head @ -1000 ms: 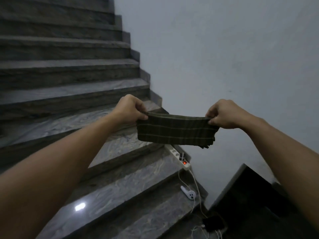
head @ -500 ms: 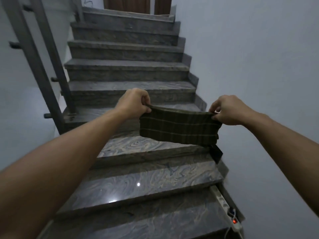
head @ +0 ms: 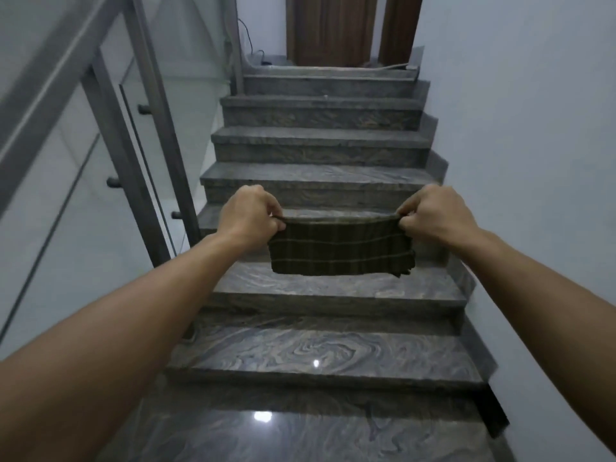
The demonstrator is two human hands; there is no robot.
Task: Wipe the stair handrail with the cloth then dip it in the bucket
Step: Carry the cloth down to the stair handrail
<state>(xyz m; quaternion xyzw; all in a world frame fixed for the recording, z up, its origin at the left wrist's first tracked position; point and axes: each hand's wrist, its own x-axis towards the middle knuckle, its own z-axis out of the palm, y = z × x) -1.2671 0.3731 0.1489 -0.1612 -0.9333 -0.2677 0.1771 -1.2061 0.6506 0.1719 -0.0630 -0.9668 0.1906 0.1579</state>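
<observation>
Two bare forearms reach forward from the bottom corners. Left hand [head: 248, 213] and right hand [head: 433, 215], both closed in pinch grips on the top corners of one cloth [head: 340, 248]. The cloth is dark olive with thin pale stripes, stretched taut between the hands and hanging flat in the air above the stairs, touching no step. No label or writing readable on it.

Below and beyond: one flight of grey marbled stone steps [head: 326, 355], about nine treads countable up to the landing, two bright light spots reflected on the nearest ones.

Left side: one grey metal handrail [head: 50, 85] running diagonally, two upright posts near the hands, glass panels held by three dark round fixings. The cloth is well apart from the rail.

Right side: plain pale wall [head: 533, 161].

Far end: brown wooden door [head: 330, 28] at the landing, a cable trailing by its left.
</observation>
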